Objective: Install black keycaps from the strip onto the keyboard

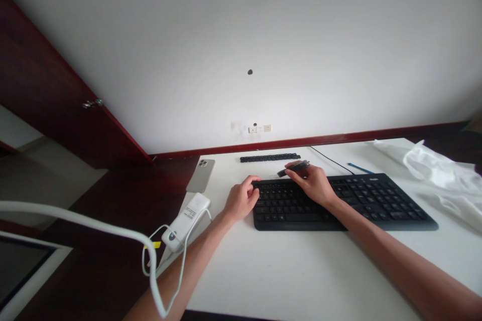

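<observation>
A black keyboard (pixel 376 198) lies flat on the white table (pixel 293 266). At its upper left corner is my left hand (pixel 243 199), with thumb and curled fingers closed about the edge. My right hand (pixel 312 180) is over the keyboard's back edge, pinching a small black tool (pixel 297 167). That tool tilts down to the left, toward the back edge; its exact kind is not clear. Beyond the keyboard sits a row of small black pieces that look like keycaps (pixel 269 158).
A phone (pixel 201 175) and a white power strip (pixel 186 220) with a looping cable (pixel 113 228) are at the table's left edge. A blue stick-like thing (pixel 359 168) lies behind the keyboard, near a thin black cord (pixel 331 159). White plastic sheeting (pixel 440 165) covers the right side.
</observation>
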Motion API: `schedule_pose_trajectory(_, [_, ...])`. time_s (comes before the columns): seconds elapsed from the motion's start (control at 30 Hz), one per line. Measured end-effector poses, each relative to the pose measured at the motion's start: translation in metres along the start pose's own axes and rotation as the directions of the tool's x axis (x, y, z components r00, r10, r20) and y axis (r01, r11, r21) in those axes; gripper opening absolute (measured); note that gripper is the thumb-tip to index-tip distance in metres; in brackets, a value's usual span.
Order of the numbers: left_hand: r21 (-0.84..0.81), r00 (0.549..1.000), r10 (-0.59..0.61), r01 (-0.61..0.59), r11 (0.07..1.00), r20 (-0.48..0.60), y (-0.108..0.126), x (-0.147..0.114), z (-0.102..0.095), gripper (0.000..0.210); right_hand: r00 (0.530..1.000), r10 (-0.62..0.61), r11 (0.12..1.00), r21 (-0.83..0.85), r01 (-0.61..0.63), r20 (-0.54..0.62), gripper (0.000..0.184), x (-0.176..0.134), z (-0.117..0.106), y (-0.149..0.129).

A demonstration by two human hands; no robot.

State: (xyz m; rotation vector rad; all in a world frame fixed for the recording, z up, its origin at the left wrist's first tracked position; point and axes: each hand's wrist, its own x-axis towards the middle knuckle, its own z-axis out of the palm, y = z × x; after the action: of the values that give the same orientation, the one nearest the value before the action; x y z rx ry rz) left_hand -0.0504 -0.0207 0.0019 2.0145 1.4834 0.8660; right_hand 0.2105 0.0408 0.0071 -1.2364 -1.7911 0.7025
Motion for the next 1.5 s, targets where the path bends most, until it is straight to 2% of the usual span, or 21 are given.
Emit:
schedule_pose_trajectory(0.83, [-0.005,1.0,0.008,-0.008,1.0,0.0,-0.0011,-0.0004,0.0012,0.028,1.0,0.008,1.0,0.005,-0.008,-0.008,0.038,-0.0005,0.0005,-0.0003])
schedule_pose_trajectory(1.5, [0.0,1.0,-0.002,0.002,1.0,-0.006,-0.0006,-0.0006,0.0012,0.031,0.999,-0.036,0.999,-0.04,0.035,-0.017,0.041,-0.0008,0.0004,-0.0022])
